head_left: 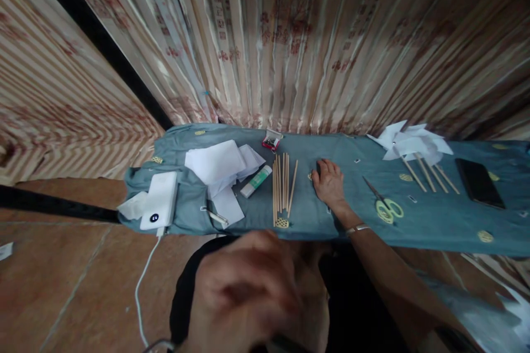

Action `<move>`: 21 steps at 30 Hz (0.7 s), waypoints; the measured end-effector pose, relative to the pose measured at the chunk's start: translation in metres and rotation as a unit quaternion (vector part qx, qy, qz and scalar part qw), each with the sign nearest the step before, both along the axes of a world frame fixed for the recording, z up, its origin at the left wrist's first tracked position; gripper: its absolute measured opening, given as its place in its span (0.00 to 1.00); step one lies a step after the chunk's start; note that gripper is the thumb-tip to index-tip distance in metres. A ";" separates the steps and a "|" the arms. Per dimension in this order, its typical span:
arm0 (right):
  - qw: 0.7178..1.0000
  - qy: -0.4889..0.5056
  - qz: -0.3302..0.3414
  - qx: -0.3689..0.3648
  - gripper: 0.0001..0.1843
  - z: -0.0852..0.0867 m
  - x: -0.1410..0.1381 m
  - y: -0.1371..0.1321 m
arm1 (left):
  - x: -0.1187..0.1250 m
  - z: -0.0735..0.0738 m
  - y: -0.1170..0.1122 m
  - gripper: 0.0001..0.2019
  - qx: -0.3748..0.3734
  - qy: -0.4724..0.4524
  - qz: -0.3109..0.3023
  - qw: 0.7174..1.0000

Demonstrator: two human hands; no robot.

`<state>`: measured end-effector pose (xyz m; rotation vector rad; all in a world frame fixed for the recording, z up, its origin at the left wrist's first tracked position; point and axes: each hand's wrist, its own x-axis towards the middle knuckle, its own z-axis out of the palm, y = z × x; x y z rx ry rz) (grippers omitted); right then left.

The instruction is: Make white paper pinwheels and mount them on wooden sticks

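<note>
Flat on the teal cloth [348,149], my right hand [329,181] rests palm down with its fingers extended and nothing visible in it. To its left lies a group of thin wooden sticks [280,185]; to its right, scissors [386,207] with yellow-green handles. Close to the camera, my left hand [248,287] is raised before my body, blurred, its fingers curled. Whatever it may hold is hidden. Beyond the sticks sits a small red box of pins [271,140]. A glue stick [256,182] lies beside white paper sheets [217,162].
White paper pinwheels [414,140] on sticks and a black phone [480,182] lie at the right. A white power bank [159,200] with a cable [143,276] is at the left end, near a pen [216,216]. A patterned curtain [285,38] hangs behind.
</note>
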<state>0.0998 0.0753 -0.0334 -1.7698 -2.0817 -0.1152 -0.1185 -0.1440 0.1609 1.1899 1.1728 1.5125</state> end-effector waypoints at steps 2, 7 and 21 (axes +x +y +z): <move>1.000 -0.001 0.004 0.003 0.25 0.000 0.001 0.000 | -0.012 -0.015 0.024 0.15 0.016 -0.061 0.031 0.998; 1.000 -0.007 0.005 0.001 0.25 0.000 0.002 -0.001 | -0.031 -0.026 0.058 0.15 0.028 -0.240 0.180 0.954; 1.000 0.001 0.017 0.026 0.24 -0.003 0.001 -0.001 | -0.003 -0.093 0.171 0.10 -0.031 -0.267 0.176 0.947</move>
